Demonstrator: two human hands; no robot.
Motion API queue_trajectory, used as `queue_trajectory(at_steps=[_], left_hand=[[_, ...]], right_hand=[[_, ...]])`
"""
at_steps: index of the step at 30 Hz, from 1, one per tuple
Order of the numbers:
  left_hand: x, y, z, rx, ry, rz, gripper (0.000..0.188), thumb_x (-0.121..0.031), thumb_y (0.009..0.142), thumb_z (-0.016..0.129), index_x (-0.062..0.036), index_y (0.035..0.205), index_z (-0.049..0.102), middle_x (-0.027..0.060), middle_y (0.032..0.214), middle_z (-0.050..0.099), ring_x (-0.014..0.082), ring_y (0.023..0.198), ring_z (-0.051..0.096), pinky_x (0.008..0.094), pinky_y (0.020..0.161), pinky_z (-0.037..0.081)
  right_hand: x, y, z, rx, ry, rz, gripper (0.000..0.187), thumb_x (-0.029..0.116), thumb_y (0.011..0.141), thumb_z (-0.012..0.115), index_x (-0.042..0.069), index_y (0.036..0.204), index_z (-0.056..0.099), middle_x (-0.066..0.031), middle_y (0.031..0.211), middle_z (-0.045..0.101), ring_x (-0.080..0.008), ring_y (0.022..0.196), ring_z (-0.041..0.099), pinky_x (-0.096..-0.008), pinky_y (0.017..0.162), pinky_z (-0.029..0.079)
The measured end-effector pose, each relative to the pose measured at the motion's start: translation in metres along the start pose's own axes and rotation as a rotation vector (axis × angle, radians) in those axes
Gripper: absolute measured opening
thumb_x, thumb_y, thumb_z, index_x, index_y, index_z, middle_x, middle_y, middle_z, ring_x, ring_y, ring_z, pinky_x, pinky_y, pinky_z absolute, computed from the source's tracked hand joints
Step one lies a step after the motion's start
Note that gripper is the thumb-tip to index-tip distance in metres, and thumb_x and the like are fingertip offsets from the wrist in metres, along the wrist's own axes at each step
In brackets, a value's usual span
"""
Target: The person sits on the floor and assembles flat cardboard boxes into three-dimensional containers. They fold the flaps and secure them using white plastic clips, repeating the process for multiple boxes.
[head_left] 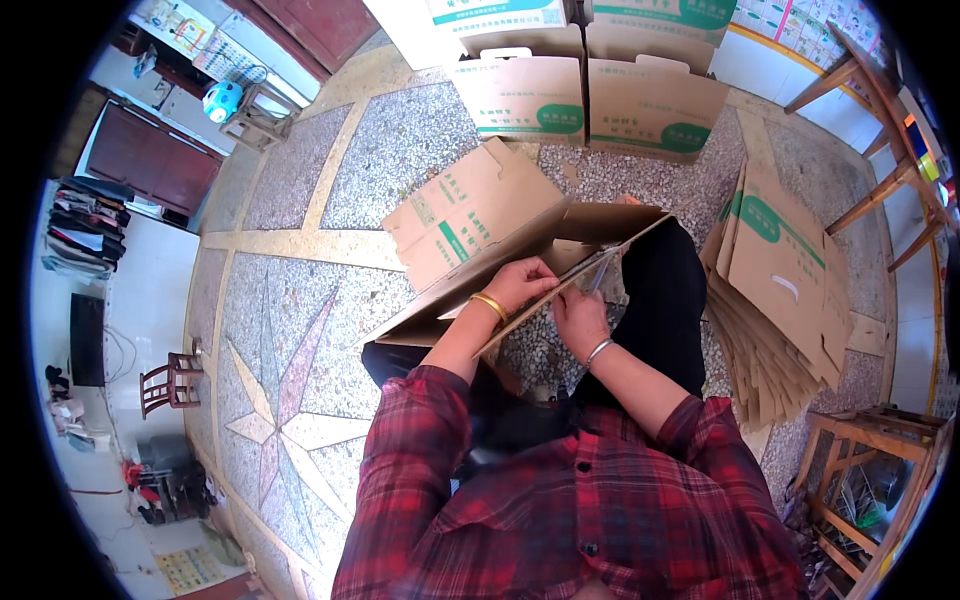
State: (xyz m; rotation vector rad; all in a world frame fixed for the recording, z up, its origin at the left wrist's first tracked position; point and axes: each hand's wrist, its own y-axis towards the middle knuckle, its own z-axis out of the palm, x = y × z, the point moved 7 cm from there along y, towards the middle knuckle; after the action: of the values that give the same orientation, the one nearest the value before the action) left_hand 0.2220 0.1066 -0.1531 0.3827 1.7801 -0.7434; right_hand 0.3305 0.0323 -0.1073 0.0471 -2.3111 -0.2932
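Note:
A brown cardboard box, partly unfolded, rests across my lap between my knees. My left hand reaches over its inner side, fingers pinched together at the edge of the near panel. On the outer face of that same panel, my right hand is closed with curled fingers against the cardboard, opposite the left fingertips. The exact grip of the right fingertips is partly hidden. A small clear strip shows just beyond the right hand; its kind cannot be made out.
Flattened cartons lie fanned in a pile at my right. Assembled boxes with green print stand stacked ahead. Another flap lies beyond the box. A wooden stool is at the lower right, a wooden chair far left.

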Motion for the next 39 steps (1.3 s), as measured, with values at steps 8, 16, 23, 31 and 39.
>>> queue_trajectory(at_steps=[8,16,23,31,39], left_hand=[[-0.02,-0.001,-0.007,0.089,0.192,0.099,0.019,-0.012,0.085,0.058,-0.003,0.101,0.06,0.005,0.095,0.062,0.0113,0.089,0.056,0.0263,0.08,0.046],[-0.009,-0.003,-0.006,0.037,0.118,0.06,0.017,-0.012,0.082,0.061,-0.0016,0.096,0.061,0.0056,0.093,0.063,0.011,0.088,0.058,0.0251,0.079,0.047],[-0.027,-0.014,-0.009,-0.06,0.329,0.134,0.016,-0.018,0.081,0.062,-0.0035,0.089,0.063,0.0062,0.084,0.064,0.012,0.08,0.059,0.0264,0.074,0.048],[-0.037,-0.018,-0.001,-0.005,0.43,0.211,0.018,-0.019,0.081,0.06,-0.0043,0.09,0.063,0.0096,0.086,0.064,0.0188,0.082,0.061,0.0302,0.075,0.048],[-0.045,-0.026,0.003,-0.01,0.582,0.314,0.016,-0.018,0.081,0.058,-0.0047,0.09,0.061,0.0131,0.086,0.062,0.0273,0.082,0.06,0.0345,0.074,0.048]], right_hand=[[-0.01,0.006,0.003,0.074,0.021,-0.047,0.014,0.017,0.082,0.053,0.004,0.088,0.055,-0.0169,0.074,0.061,-0.0349,0.072,0.059,-0.0456,0.071,0.04],[-0.016,0.005,0.005,0.003,-0.176,-0.058,0.018,0.023,0.083,0.053,0.007,0.09,0.057,-0.0146,0.075,0.063,-0.0315,0.073,0.061,-0.0463,0.082,0.036],[0.0,0.011,-0.011,-0.048,-0.208,-0.098,0.018,0.025,0.08,0.056,0.009,0.086,0.062,-0.0116,0.081,0.063,-0.03,0.082,0.058,-0.0469,0.077,0.037],[-0.018,0.004,0.006,0.028,-0.271,-0.191,0.017,0.021,0.08,0.051,0.009,0.078,0.064,-0.0121,0.082,0.063,-0.0296,0.086,0.057,-0.048,0.069,0.041],[-0.016,0.001,0.013,0.185,-0.09,-0.269,0.014,0.01,0.074,0.049,0.001,0.074,0.059,-0.0182,0.078,0.061,-0.0351,0.077,0.057,-0.0446,0.069,0.046]])
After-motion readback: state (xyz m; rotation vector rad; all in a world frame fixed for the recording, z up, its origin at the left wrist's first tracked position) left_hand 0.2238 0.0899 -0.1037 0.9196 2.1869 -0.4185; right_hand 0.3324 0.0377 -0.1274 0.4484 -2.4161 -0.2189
